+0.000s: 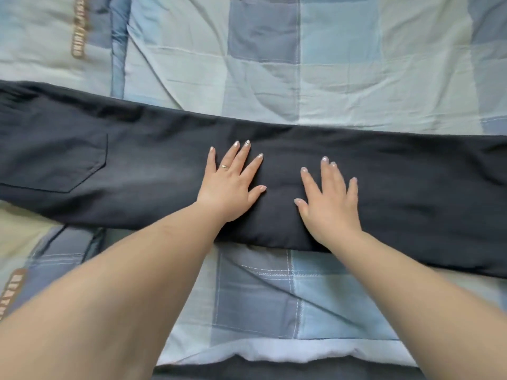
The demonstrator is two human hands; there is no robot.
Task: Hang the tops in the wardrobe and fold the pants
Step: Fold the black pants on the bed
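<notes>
Dark pants (137, 165) laid lengthwise across the bed (343, 78), one leg stacked on the other, back pocket (55, 163) uppermost at your left and the leg ends running out of view at your right. Your left hand (230, 187) and right hand (329, 204) rest flat on the middle of the garment, a little apart, fingers (236, 152) straight and spread, gripping nothing; you appear to be smoothing the cloth. Progress, as judged: the pants seem folded in half along their length, while the crosswise folds that would make a compact bundle are not yet done. No tops and no wardrobe are in view, so the state of the hanging cannot be told. The bed carries a blue plaid cover.
</notes>
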